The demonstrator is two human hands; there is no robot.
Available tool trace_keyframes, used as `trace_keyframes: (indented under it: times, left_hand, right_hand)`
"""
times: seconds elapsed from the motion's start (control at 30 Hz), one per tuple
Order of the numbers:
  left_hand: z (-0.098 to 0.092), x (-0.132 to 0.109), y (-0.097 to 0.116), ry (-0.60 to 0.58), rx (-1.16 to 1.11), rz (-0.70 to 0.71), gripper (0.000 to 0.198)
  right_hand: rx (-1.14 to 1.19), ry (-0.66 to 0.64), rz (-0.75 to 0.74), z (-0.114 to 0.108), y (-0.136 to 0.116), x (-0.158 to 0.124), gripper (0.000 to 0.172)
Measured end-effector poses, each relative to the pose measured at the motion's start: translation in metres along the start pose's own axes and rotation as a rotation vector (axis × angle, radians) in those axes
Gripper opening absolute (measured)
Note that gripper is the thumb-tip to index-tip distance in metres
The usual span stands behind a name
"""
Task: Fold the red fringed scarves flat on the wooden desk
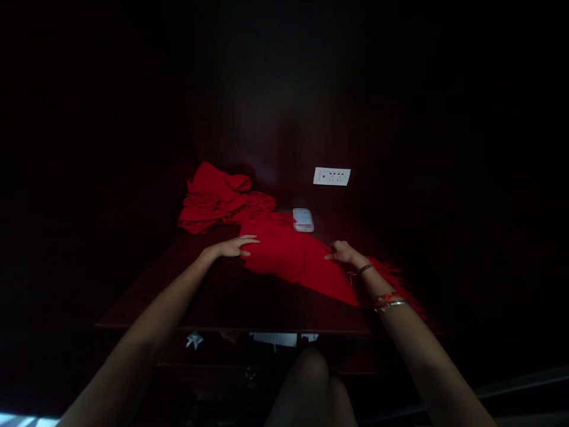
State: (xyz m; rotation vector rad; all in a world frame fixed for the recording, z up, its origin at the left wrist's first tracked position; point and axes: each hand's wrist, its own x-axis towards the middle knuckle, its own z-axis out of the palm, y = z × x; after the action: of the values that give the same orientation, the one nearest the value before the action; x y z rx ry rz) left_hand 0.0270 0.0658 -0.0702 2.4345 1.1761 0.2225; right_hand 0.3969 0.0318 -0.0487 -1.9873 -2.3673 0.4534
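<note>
A red fringed scarf (284,252) lies spread across a dark wooden tabletop, its fringe showing at the far right end. On its left end rests my left hand (235,245), fingers stretched out and slightly apart over the cloth. My right hand (344,252) is at the scarf's upper right edge, fingers curled in with the cloth between them and the thumb. A small pale tag shows on the scarf near my right wrist. Behind my left hand sits a crumpled heap of red cloth (216,198).
A phone-like pale rectangle (303,220), blurred, lies just behind the scarf. On the back panel is a white socket plate (332,176). The tabletop's front edge (231,330) runs above a lower shelf with papers (275,339). My knees are below; the surroundings are very dark.
</note>
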Motion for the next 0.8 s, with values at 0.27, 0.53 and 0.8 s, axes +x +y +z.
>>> trace_keyframes:
  times: [0.27, 0.53, 0.8]
  left_hand:
    - [-0.013, 0.033, 0.004, 0.432, -0.129, -0.551, 0.066]
    - [-0.012, 0.016, 0.051, 0.47, 0.149, -0.491, 0.059]
    - [0.019, -0.025, 0.042, 0.186, -0.383, -0.268, 0.073]
  right_hand:
    - [0.088, -0.174, -0.056, -0.017, 0.017, -0.031, 0.036]
    - [-0.041, 0.225, -0.851, 0.025, -0.068, -0.069, 0.036]
    - [-0.256, 0.358, -0.945, 0.061, -0.073, -0.07, 0.03]
